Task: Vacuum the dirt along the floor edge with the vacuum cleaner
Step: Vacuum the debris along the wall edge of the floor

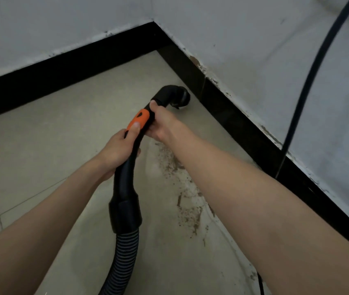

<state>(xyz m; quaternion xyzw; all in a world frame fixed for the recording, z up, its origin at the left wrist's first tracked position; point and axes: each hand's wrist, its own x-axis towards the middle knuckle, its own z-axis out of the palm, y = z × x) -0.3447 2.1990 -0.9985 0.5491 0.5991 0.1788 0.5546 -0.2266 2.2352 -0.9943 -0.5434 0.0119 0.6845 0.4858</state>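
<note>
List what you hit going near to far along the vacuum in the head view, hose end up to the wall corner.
Ribbed hose → black cuff → left hand gripping the handle → orange grip → right hand holding the tube → nozzle → black skirting → white wall.

no readable text, label, brand, number or sign shows on anything in view.

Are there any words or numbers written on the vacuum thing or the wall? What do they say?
None: no words or numbers can be read anywhere.
The orange grip on the vacuum handle bears only a dark shape, not letters.
The walls, baseboard and floor show no writing.
</note>
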